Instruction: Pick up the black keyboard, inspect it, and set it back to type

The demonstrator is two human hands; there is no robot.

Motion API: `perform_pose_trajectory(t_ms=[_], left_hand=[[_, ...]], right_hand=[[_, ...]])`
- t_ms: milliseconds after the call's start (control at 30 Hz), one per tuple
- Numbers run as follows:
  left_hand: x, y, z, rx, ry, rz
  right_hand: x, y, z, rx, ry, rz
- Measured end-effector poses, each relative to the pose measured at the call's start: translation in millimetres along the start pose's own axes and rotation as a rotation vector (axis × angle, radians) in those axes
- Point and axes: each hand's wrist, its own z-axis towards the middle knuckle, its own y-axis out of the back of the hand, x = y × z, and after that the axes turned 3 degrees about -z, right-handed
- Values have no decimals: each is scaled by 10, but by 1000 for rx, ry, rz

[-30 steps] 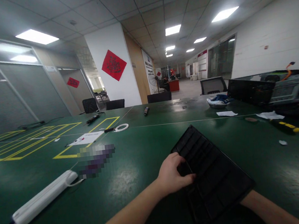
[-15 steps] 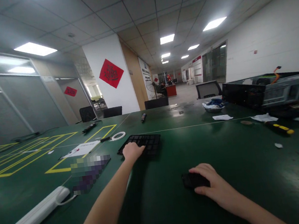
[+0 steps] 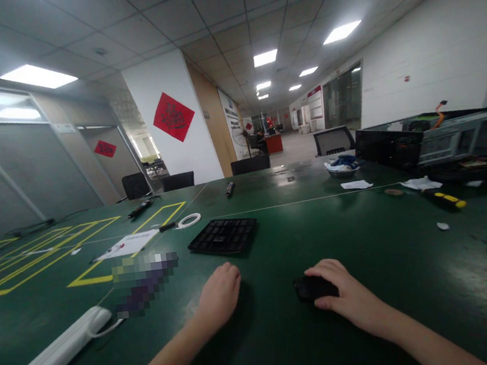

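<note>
My left hand (image 3: 222,294) is low over the green table, its fingers curled together; whatever they may hold is hidden. Just beyond it lies a black square tray (image 3: 223,236) divided into a grid, which the hand does not touch. To the right, my right hand (image 3: 339,289) grips a small black rectangular block (image 3: 312,288) from its right side, thumb nearer me and fingers over the far side. The block's exact kind cannot be made out.
A long white bar (image 3: 47,360) with a cord lies at the left, beside a pixelated purple item (image 3: 143,286). Farther back are a white ring (image 3: 189,220), paper (image 3: 129,244) and a dark cylinder (image 3: 229,189). At right are a bowl (image 3: 342,170), yellow-black screwdriver (image 3: 447,200) and open computer case (image 3: 393,149).
My left hand has come off the black grid tray and drawn back toward me. My right hand keeps its grip on the black block. The whole view has shifted slightly.
</note>
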Motion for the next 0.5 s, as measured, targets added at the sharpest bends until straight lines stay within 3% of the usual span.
perform_pose_trajectory(t_ms=[133,267,400,500], left_hand=[[-79,-72,-244,-42,-51,-22],[-84,-44,-221,-66,-61,-35],[-55,-48,-219,-72,-83,-55],[-38,-76,-220,-86,-100,-48]], right_hand=[[-8,-17,-26,-56,48,-23],[16,164,-24,-275,85,-134],[-49,752,-100,-505,-30,-278],[-371,1272,-296,-630,-57,-447]])
